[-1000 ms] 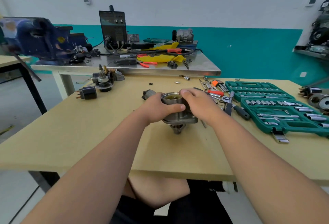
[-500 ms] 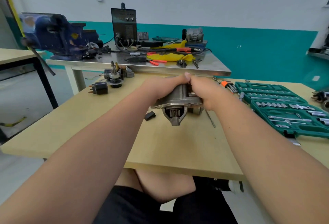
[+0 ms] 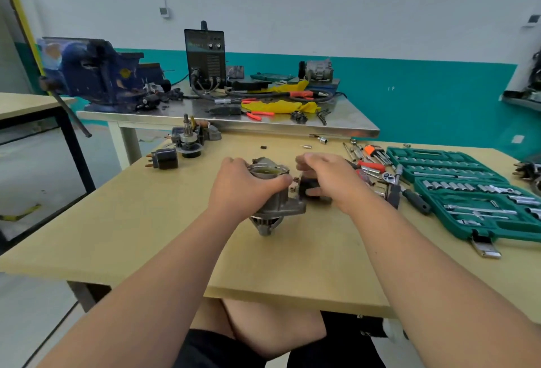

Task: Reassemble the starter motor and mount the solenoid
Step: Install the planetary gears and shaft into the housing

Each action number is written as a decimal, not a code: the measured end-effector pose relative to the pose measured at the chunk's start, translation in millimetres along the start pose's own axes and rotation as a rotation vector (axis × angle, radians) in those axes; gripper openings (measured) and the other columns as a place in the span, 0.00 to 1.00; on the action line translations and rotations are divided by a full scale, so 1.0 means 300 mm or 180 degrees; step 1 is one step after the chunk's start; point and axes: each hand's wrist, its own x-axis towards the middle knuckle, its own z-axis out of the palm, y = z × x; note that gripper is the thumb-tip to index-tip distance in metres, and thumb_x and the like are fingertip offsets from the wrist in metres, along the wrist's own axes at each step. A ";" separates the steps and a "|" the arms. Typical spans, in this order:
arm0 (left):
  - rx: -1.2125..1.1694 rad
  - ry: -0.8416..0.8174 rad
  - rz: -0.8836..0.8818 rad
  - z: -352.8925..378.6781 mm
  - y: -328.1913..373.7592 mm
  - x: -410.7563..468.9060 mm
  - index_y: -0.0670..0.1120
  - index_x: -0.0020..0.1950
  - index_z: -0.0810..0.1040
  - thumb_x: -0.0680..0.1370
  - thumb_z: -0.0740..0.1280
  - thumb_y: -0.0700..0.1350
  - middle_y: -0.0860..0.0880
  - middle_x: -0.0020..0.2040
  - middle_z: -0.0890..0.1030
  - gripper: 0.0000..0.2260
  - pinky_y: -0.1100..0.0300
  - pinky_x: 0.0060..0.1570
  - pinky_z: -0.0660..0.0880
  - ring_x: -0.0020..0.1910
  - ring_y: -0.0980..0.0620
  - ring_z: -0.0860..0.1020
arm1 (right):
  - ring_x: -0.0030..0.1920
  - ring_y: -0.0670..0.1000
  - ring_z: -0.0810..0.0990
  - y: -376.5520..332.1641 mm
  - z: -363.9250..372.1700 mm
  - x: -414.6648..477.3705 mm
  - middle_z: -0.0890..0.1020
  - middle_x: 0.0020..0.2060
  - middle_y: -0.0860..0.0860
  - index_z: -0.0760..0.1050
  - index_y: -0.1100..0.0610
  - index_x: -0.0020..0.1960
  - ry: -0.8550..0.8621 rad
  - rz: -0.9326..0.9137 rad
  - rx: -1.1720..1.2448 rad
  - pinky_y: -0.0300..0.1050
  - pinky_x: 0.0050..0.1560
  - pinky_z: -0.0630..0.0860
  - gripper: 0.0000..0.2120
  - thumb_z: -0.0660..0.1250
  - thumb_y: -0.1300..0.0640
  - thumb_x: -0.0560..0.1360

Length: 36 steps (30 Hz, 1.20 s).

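The grey starter housing (image 3: 281,203) stands nose down on the wooden table (image 3: 152,221), its open greasy top (image 3: 268,171) facing up. My left hand (image 3: 243,189) grips the housing's barrel from the left. Just right of the housing, my right hand (image 3: 330,180) holds a black part (image 3: 310,187) against the housing's side flange, fingers above it and thumb below. Most of that black part is hidden by the hand. The armature with its shaft up (image 3: 187,140) and a black cylinder with copper terminals (image 3: 164,159) sit at the table's far left.
An open green socket set (image 3: 468,192) fills the right side, with a ratchet (image 3: 395,184), hex keys (image 3: 371,151) and loose screws beside it. Behind stands a steel table (image 3: 345,124) carrying a blue vise (image 3: 99,75), a welder (image 3: 205,54) and cables.
The housing was lifted and tipped toward me, and now it stands nose down on the table again. My right hand has left the housing's top and taken the black part at its right side.
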 end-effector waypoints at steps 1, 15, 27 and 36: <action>-0.0073 0.0126 -0.0079 0.003 -0.032 0.013 0.44 0.49 0.77 0.54 0.66 0.76 0.48 0.46 0.76 0.39 0.59 0.33 0.71 0.41 0.53 0.77 | 0.52 0.48 0.79 0.008 -0.024 0.019 0.82 0.49 0.47 0.79 0.47 0.45 0.0248 -0.0056 -0.0068 0.46 0.43 0.81 0.09 0.61 0.48 0.78; -0.0576 0.1265 -0.0081 0.017 -0.278 0.188 0.53 0.55 0.67 0.61 0.76 0.63 0.52 0.55 0.67 0.30 0.58 0.54 0.66 0.59 0.51 0.68 | 0.61 0.54 0.71 0.123 0.040 0.239 0.73 0.63 0.51 0.67 0.49 0.68 -0.0234 -0.1243 -0.4428 0.53 0.55 0.71 0.25 0.57 0.37 0.76; -0.0875 0.1236 -0.0234 0.102 -0.276 0.356 0.48 0.64 0.70 0.59 0.74 0.66 0.52 0.56 0.67 0.39 0.59 0.57 0.69 0.61 0.50 0.69 | 0.57 0.53 0.73 0.104 -0.013 0.381 0.78 0.55 0.50 0.75 0.51 0.59 0.0870 -0.1565 -0.4776 0.51 0.56 0.70 0.12 0.60 0.49 0.79; -0.0877 0.0983 0.0102 0.104 -0.277 0.357 0.56 0.57 0.67 0.57 0.73 0.68 0.55 0.53 0.67 0.34 0.67 0.50 0.66 0.56 0.54 0.70 | 0.51 0.52 0.70 0.162 0.084 0.342 0.76 0.49 0.49 0.78 0.51 0.56 -0.0490 -0.1576 -0.5031 0.50 0.51 0.62 0.15 0.57 0.46 0.79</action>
